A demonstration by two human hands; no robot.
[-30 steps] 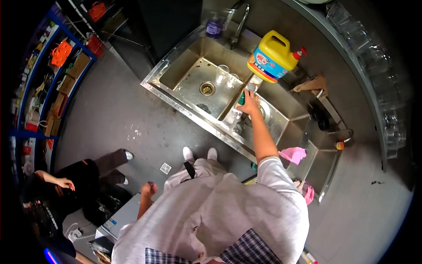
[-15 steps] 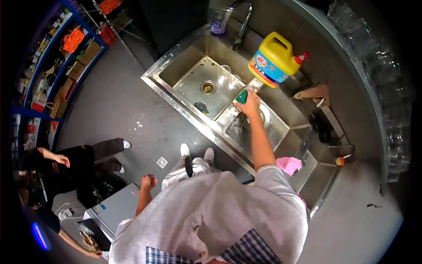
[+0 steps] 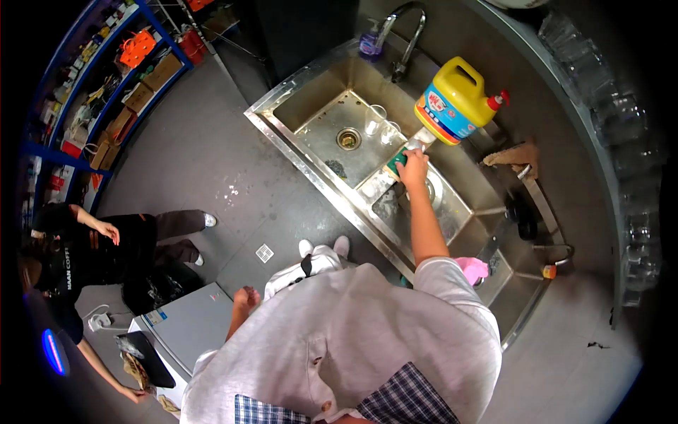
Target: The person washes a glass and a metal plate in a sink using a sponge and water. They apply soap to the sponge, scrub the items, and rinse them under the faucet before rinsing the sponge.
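My right hand [image 3: 414, 169] is closed on a green and yellow sponge [image 3: 397, 165] at the divider [image 3: 376, 185] between two sink basins. Just beyond it stands a large yellow detergent jug [image 3: 452, 102] with a red pump top. Clear glasses [image 3: 376, 119] lie in the left basin [image 3: 321, 145], near the drain and a dark scouring pad [image 3: 335, 168]. Below my right hand is the other basin [image 3: 452, 219]; my forearm covers part of it. My left hand [image 3: 247, 297] hangs low by my side, its fingers curled with nothing visible in them.
A curved faucet [image 3: 413, 42] and purple soap bottle [image 3: 370, 46] stand behind the sink. A pink cloth [image 3: 471, 270] lies near my right elbow. Glassware [image 3: 635, 212] lines the right shelf. Another person [image 3: 92, 247] is at the left, beside a white appliance [image 3: 187, 325].
The whole view has shifted slightly, with the sink now a little farther right. My right hand keeps the sponge at the divider. The other person's arms have moved slightly.
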